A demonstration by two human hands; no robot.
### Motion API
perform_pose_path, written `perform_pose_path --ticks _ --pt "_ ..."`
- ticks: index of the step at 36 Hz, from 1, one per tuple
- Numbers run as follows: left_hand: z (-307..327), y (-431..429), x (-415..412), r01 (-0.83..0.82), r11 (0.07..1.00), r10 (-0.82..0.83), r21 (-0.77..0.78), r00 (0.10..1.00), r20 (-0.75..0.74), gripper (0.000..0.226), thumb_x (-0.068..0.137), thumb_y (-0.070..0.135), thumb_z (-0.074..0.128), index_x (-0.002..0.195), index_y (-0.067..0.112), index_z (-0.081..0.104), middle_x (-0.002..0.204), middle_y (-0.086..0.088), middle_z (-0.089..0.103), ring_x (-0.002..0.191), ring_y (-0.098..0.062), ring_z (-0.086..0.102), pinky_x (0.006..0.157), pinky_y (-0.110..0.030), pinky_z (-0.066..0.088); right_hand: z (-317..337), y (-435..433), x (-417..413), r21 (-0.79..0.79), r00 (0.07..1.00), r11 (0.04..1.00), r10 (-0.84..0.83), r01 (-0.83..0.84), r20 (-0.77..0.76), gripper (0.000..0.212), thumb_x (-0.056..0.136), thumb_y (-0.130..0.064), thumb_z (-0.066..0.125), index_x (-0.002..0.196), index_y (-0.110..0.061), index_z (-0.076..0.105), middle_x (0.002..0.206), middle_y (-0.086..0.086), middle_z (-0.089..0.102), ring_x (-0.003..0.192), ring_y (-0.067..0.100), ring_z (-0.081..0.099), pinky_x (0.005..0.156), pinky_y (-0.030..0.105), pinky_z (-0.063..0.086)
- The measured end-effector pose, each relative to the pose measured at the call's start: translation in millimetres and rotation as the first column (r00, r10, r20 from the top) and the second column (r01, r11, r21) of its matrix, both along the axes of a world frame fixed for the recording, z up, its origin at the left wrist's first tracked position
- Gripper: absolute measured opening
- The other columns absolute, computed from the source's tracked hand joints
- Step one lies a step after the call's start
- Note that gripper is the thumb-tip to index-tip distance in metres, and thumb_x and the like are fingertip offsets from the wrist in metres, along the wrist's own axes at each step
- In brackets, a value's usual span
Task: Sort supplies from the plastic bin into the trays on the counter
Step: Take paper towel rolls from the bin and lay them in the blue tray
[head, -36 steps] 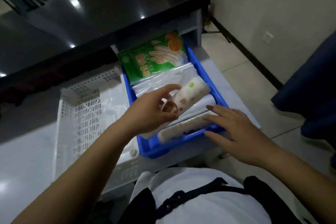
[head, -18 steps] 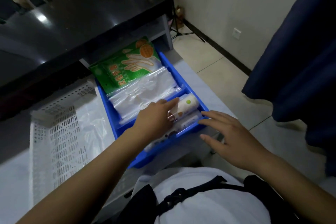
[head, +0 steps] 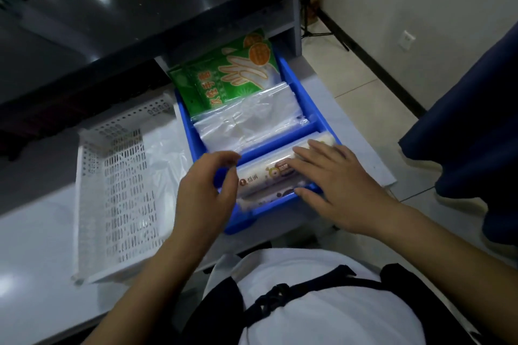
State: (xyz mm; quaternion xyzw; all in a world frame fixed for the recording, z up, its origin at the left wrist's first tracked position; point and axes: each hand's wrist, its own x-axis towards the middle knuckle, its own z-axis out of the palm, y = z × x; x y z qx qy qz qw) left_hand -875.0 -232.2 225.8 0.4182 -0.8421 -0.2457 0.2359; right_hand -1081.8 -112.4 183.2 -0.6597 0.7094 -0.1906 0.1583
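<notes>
A blue plastic bin point(head: 297, 84) with dividers sits on the white counter. Its far section holds green glove packets point(head: 224, 75), the middle one clear plastic bags point(head: 246, 120), the near one white printed rolls point(head: 266, 176). My right hand point(head: 333, 179) lies flat on the right part of the top roll, fingers spread. My left hand point(head: 207, 190) hovers at the roll's left end, fingers curled and apart, holding nothing. A white perforated tray point(head: 117, 176) stands left of the bin with a clear bag inside.
A dark glossy counter point(head: 126, 8) overhangs the far end of the bin. The white counter edge point(head: 372, 159) ends just right of the bin, with tiled floor beyond. A dark blue fabric point(head: 476, 120) hangs at the right.
My left hand set the printed roll down in the near section and let go. My right hand moved from the bin's front edge onto the roll. The camera shifted.
</notes>
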Motion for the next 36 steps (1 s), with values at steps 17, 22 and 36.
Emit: perform_pose_path --ticks 17,22,36 --pt "-32.2 32.6 13.0 0.297 0.942 -0.332 0.154 0.773 0.541 0.067 0.093 0.060 0.044 0.151 0.027 0.035 0.154 0.007 0.042 0.140 -0.011 0.037 0.115 -0.029 0.028 9.9 -65.0 -7.9 0.097 0.959 0.992 0.108 -0.085 -0.261 0.045 0.083 -0.029 0.069 0.127 -0.033 0.057 0.125 -0.008 0.058 0.112 0.021 0.049 0.096 0.041 0.041" --pt "-31.5 33.6 11.7 0.298 0.944 -0.326 0.141 0.780 0.534 0.066 0.094 0.059 0.045 0.151 0.029 0.034 0.156 0.010 0.037 0.143 -0.009 0.031 0.117 -0.028 0.022 6.1 -63.5 -7.3 0.047 0.962 0.996 0.081 -0.071 -0.262 0.046 0.082 -0.030 0.072 0.127 -0.030 0.060 0.123 -0.005 0.061 0.111 0.022 0.051 0.093 0.042 0.043" --pt "-15.9 31.8 9.0 0.198 0.956 -0.266 0.216 0.895 0.358 0.043 0.094 0.039 0.058 0.137 0.035 0.053 0.133 0.011 0.059 0.121 -0.006 0.050 0.100 -0.026 0.045 -3.9 -50.1 -1.4 -0.120 0.962 0.991 0.029 -0.063 -0.271 0.042 0.076 -0.017 0.080 0.117 -0.012 0.069 0.106 0.011 0.069 0.099 0.034 0.061 0.088 0.050 0.047"
